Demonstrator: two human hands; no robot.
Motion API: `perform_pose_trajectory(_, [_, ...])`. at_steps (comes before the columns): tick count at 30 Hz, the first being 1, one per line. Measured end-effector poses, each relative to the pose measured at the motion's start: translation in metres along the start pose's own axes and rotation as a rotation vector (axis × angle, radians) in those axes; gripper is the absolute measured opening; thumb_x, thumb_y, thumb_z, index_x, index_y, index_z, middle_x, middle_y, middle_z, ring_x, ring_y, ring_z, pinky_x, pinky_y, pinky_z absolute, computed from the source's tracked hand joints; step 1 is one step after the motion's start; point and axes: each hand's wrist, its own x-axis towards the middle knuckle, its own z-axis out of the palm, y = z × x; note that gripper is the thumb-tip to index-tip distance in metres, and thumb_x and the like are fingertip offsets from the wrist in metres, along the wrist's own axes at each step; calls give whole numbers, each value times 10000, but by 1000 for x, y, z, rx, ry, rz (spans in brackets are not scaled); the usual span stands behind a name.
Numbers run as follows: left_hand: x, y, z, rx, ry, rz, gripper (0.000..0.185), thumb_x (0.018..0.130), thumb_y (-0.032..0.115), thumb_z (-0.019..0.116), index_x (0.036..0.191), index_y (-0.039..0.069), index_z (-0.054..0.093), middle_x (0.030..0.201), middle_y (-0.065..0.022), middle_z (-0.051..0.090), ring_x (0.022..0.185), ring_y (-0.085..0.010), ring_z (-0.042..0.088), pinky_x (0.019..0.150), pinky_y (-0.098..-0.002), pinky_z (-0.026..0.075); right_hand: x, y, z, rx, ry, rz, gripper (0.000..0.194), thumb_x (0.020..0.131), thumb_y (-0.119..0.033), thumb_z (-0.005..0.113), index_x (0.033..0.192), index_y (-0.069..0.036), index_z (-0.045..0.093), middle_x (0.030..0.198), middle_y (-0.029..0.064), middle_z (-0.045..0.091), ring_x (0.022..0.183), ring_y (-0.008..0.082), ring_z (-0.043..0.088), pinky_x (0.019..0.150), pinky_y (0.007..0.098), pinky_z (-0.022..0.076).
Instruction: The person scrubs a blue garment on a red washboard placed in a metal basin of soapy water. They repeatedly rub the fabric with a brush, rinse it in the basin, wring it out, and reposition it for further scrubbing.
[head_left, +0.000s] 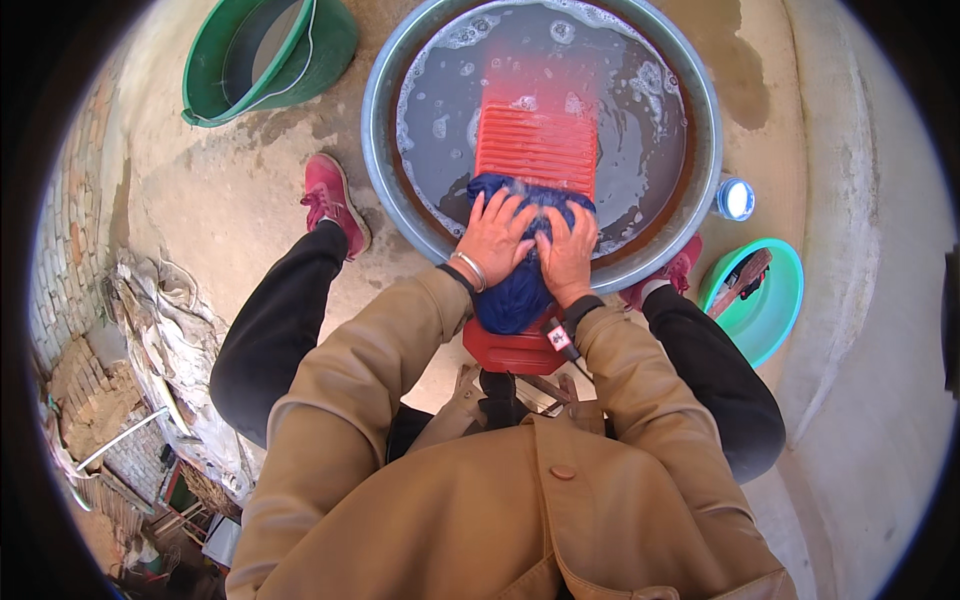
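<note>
A wet, bunched dark blue cloth (514, 294) lies over the lower part of a red plastic washboard (535, 144). Both hands are on it: my left hand (491, 244) bears down from the left, and my right hand (568, 247) grips its right side, the thumbs almost meeting. The washboard leans in a large round metal basin (380, 142), its far end sunk in grey, sudsy water (630, 142). Its handle end sticks out over the near rim towards me. Part of the cloth is hidden beneath my fingers.
A green bucket (319, 64) with a wire handle stands at upper left. Right of the basin are a small blue-and-white container (735, 199) and a light green tub (784, 315) holding a brown brush-like tool (739, 283). Crumpled sheeting (187, 375) lies at left by a brick wall (71, 247).
</note>
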Motion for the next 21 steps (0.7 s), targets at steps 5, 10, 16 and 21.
perform_pose_trajectory(5, [66, -36, 7, 110, -12, -54, 564, 834, 296, 570, 1336, 126, 379, 1353, -108, 388, 1311, -320, 278, 1055, -537, 192, 82, 41, 22, -133, -116, -84, 334, 788, -255, 636, 1085, -123, 556, 1044, 143, 524, 1006, 342, 470, 832, 457, 392])
perform_pose_trajectory(10, [83, -26, -5, 91, -49, -216, 491, 876, 361, 500, 1313, 149, 426, 1326, -112, 427, 1263, -315, 337, 1022, -530, 245, 118, 18, -3, -135, -209, 9, 359, 799, -275, 627, 1103, -101, 548, 972, 154, 568, 968, 327, 506, 810, 443, 408])
perform_pose_trajectory(16, [66, -25, -29, -119, 64, -589, 386, 893, 432, 439, 1063, 158, 651, 1138, -139, 588, 1097, -337, 515, 908, -484, 405, 52, -13, -40, 259, -31, -223, 344, 777, -191, 632, 1104, -115, 559, 957, 120, 573, 950, 306, 500, 860, 401, 372])
perform_pose_trajectory(21, [8, 9, -13, -34, -24, -357, 351, 865, 393, 511, 1142, 204, 618, 1362, -85, 408, 1294, -339, 294, 978, -618, 258, 9, -27, -54, 248, 123, 47, 373, 745, -126, 658, 1110, -127, 582, 1088, 123, 519, 1042, 301, 443, 897, 405, 359])
